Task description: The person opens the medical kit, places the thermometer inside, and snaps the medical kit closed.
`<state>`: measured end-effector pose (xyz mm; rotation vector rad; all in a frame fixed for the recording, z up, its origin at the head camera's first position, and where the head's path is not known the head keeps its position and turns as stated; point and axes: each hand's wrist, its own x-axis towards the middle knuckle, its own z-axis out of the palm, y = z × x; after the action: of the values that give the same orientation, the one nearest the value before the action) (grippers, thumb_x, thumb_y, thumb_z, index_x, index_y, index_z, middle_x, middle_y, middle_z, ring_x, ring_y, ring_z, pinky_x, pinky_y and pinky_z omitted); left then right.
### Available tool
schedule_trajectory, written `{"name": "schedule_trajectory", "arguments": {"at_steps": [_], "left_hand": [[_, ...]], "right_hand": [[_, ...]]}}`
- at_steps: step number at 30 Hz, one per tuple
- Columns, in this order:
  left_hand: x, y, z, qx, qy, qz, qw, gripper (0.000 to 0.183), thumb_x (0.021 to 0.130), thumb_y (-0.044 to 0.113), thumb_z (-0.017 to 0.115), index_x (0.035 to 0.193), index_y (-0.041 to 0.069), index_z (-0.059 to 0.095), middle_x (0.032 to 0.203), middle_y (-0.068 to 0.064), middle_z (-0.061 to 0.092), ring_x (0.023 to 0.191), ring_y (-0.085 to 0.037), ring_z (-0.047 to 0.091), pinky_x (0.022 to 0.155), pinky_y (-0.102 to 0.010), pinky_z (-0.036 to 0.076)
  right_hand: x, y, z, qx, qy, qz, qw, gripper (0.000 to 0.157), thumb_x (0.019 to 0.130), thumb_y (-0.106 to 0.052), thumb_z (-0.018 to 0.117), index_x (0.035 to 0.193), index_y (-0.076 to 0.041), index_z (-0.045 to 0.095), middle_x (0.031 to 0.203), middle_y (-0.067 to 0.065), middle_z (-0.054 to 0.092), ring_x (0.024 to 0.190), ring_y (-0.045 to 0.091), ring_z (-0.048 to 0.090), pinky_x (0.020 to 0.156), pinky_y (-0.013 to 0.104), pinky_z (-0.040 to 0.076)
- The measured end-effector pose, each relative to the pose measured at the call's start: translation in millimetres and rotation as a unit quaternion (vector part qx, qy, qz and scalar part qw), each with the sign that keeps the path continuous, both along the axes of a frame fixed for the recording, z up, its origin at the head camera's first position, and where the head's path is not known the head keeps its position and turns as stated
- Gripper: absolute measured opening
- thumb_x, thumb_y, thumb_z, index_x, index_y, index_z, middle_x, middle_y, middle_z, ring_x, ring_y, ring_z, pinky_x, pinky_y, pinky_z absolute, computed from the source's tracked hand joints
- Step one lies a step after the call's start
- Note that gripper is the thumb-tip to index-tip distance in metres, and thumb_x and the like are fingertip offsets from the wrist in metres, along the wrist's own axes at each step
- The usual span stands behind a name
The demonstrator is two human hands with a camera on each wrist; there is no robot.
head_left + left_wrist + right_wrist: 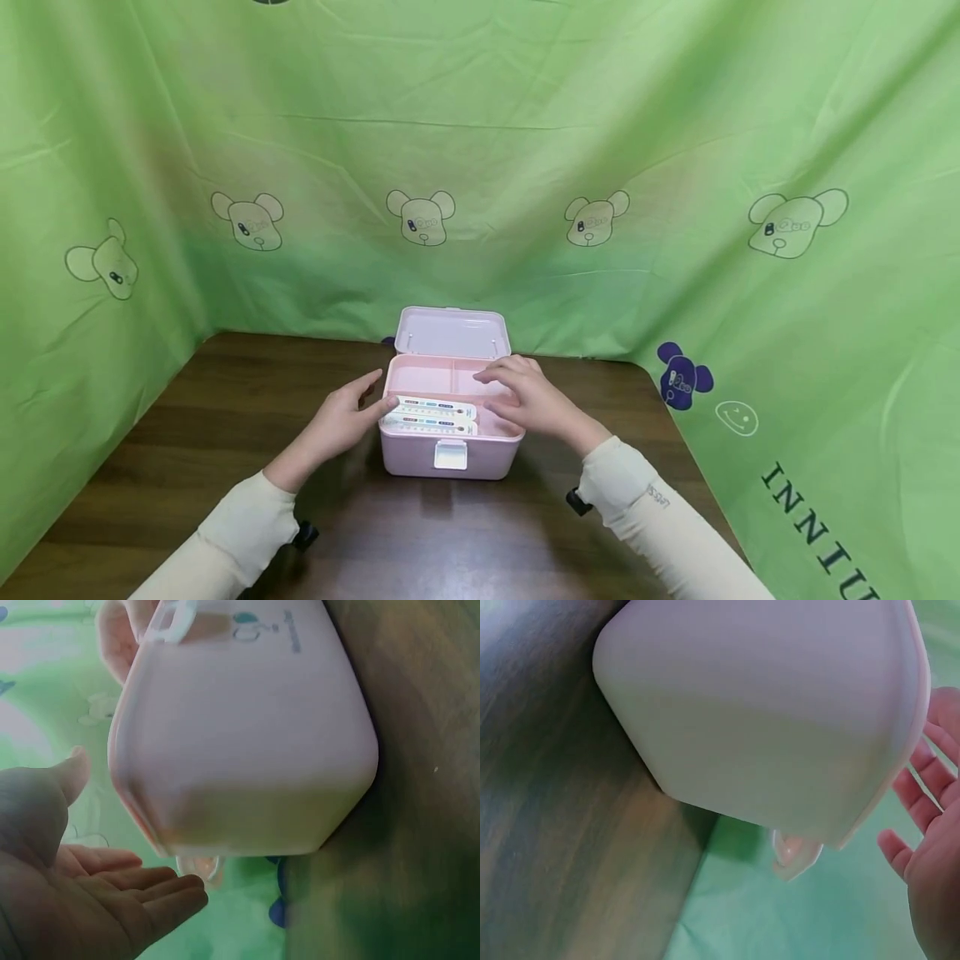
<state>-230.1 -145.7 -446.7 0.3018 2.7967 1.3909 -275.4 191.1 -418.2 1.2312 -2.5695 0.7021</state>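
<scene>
A pink storage box (491,461) stands on the table with its lid (452,332) tipped back. Its divided tray (426,377) holds two flat white strips (431,426) with a printed scale and coloured marks, side by side in the front compartment. My left hand (341,421) is at the box's left rim, thumb tip overlapping the strips' left ends in the head view; the left wrist view shows its fingers extended and the palm bare. Over the tray's right side hovers my right hand (534,400), fingers loosely bent and spread, nothing between them.
A white latch (451,455) sits on the box's front. Dark wood table (442,542) lies beneath, and a green cloth (480,150) printed with bear heads hangs behind and along both sides. Dark wristbands show under both pale sleeves (240,525).
</scene>
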Motion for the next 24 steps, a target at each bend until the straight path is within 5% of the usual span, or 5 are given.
{"name": "schedule_trajectory", "arguments": {"at_steps": [12,19,24], "left_hand": [[-49.6,-8,-2.5,0.068,-0.029,-0.006,0.9973,0.075,0.105,0.051,0.052,0.16,0.005,0.033,0.162,-0.021,0.037,0.149,-0.04,0.035,0.119,-0.056,0.033],[-73.8,0,-6.4,0.134,-0.029,-0.01,0.9905,0.068,0.108,0.035,0.052,0.16,-0.002,0.027,0.164,-0.022,0.032,0.153,-0.038,0.028,0.124,-0.052,0.025],[-86.3,5,-19.7,0.169,-0.033,-0.006,0.985,0.066,0.109,0.029,0.052,0.16,-0.003,0.026,0.164,-0.024,0.031,0.153,-0.038,0.027,0.124,-0.052,0.024]], "right_hand": [[-6.7,16,-18.1,-0.128,-0.036,-0.12,0.984,0.034,0.094,-0.023,0.075,0.126,-0.01,0.071,0.127,0.007,0.068,0.126,0.029,0.054,0.111,0.053,0.035],[-24.5,17,-37.1,-0.213,-0.075,-0.209,0.951,0.035,0.098,-0.021,0.071,0.127,-0.001,0.069,0.125,0.016,0.066,0.121,0.032,0.057,0.108,0.05,0.042],[-33.4,10,-48.4,-0.258,-0.13,-0.24,0.927,0.039,0.1,-0.02,0.068,0.132,0.003,0.065,0.125,0.02,0.063,0.117,0.033,0.058,0.104,0.047,0.046]]}}
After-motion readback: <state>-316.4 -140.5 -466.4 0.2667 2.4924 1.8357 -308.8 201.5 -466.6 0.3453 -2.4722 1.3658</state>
